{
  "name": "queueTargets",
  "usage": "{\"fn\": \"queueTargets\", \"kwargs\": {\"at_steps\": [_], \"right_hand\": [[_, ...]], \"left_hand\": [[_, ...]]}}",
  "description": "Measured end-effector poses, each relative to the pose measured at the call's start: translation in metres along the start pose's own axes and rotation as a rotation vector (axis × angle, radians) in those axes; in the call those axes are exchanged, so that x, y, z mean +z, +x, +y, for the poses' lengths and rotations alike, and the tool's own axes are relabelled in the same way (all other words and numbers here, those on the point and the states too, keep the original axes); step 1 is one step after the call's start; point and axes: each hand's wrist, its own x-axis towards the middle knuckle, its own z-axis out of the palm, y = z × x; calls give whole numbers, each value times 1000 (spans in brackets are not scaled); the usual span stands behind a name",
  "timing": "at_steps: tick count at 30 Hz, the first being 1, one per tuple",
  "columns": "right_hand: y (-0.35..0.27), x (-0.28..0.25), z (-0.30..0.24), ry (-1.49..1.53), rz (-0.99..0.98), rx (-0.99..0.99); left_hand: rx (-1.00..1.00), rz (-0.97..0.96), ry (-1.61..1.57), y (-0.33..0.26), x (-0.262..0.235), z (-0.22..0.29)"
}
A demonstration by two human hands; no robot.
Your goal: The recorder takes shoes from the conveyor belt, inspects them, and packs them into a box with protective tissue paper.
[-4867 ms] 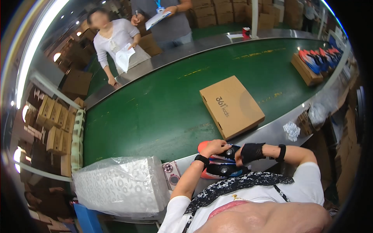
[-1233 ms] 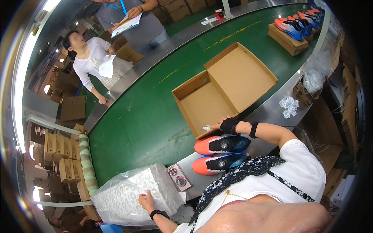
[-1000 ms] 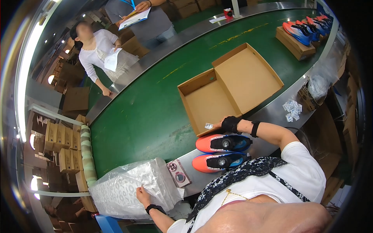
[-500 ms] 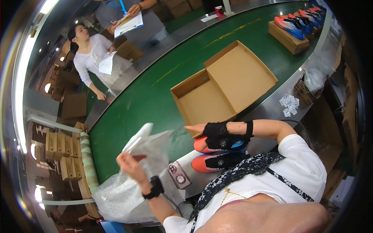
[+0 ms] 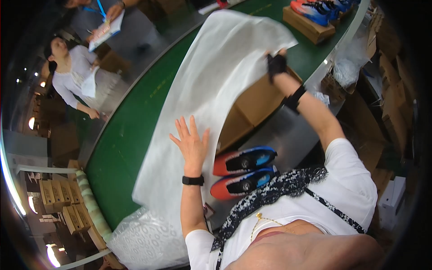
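A white sheet was held spread over the green belt and the open box

The left hand lay flat against the sheet with fingers spread; the right hand pinched its far edge, raised. The sheet covered most of the box and much of the belt. Two shoes stood just beside the box, near the belt's metal edge. A wrapped stack lay at the lower left. Another shoe box sat well apart, farther along the belt
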Motion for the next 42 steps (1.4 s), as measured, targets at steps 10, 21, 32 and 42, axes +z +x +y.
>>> {"fn": "queueTargets", "kwargs": {"at_steps": [10,21,32,42], "right_hand": [[84,-96,26,33,351,266],[-13,-126,33,-514,-12,-922],[-266,-195,53,-384,-1427,-1702],[-197,-163,-39,-158,-1667,-1435]], "left_hand": [[-531,-172,471,-71,20,-103],[-1140,-109,-1338,-113,65,-123],[-1127,1,-1370,-97,121,-118],[-1100,32,-984,-82,67,-166]]}}
